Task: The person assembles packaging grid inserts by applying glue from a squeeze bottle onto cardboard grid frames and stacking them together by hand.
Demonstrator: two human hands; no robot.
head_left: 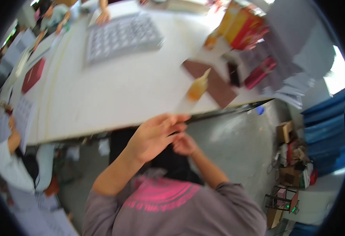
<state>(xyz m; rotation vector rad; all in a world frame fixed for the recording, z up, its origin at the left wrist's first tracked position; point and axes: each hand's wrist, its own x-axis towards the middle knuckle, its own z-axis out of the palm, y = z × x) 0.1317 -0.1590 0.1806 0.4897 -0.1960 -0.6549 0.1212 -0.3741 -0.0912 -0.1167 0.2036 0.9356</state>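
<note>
My left hand (153, 135) is raised at the near edge of the white table (113, 90), its fingers apart and slightly bent. Just beside and partly behind it, my right hand (184, 144) has its fingers curled together; anything small between them is hidden or blurred. On the table ahead, a small squeeze bottle (197, 89) with a pointed nozzle and amber contents stands near the edge. It is beside a flat brown rectangular piece (221, 90), which lies at an angle.
A clear tray of round items (125, 37) lies further back. At right are a dark phone-like object (233, 74), a pink cylinder (261, 72), a yellow-red box (243, 27) and papers (288, 94). A dark red flat box (33, 75) and a co-worker (19, 157) are left.
</note>
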